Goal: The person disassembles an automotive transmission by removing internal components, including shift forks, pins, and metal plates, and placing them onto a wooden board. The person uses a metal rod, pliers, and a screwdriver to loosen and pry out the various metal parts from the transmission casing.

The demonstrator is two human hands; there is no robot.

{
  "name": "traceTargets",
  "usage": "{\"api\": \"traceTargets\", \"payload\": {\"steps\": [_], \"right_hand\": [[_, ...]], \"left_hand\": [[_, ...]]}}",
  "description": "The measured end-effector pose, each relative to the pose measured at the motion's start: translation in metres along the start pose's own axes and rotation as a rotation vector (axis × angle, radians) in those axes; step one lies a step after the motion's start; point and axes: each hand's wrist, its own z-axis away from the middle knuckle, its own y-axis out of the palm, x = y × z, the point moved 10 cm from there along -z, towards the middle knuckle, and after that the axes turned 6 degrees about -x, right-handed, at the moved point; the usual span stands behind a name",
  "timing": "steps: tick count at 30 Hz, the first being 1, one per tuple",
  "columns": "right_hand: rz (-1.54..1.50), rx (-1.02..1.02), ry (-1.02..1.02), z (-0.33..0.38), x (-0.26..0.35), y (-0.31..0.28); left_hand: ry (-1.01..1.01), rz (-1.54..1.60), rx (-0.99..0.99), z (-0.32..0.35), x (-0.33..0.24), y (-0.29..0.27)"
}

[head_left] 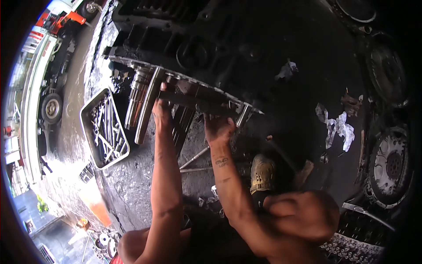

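The dark bar (189,100) lies just ahead of both forearms, at the near edge of the gearbox-like housing (193,55). Its long axis runs crosswise, dropping slightly from left to right, roughly in line with the housing's toothed-looking flange edge. That near-parallel lie seems to be the relation that counts, together with the bar's fit between two projecting metal parts: the long bare shaft (148,108) just beside its left end, and the short bright stud (243,115) near its right end.

Both hands are at the bar. The left hand (162,108) is at its left end, closest to the long shaft, and appears closed around it, with one fingertip standing above the upper edge. The right hand (219,127) is under the right part, palm turned up; most of its fingers are hidden, so I cannot tell whether they are clamped on the bar or only support it.

The bar looks flat, straight-edged and nearly black, with a dull, apparently greasy surface; its far side is lost in shadow. Below it, between the forearms, sits a dark ridged piece (182,125). Left of the long shaft is the splined shaft (136,94), beyond which a white-rimmed tray (115,161) of wrenches rests on the stained floor (132,189).
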Motion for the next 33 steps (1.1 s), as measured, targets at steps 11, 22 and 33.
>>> {"api": "traceTargets", "payload": {"steps": [11,22,33], "right_hand": [[0.105,0.193,-0.007,-0.017,-0.012,0.041],[0.199,0.081,0.007,-0.009,-0.015,0.028],[0.187,-0.011,0.167,-0.006,-0.028,0.001]], "left_hand": [[-0.299,0.293,0.226,-0.006,0.027,0.029],[-0.048,-0.066,0.123,0.003,0.005,0.016],[0.111,-0.378,0.246,0.010,0.012,-0.013]]}}
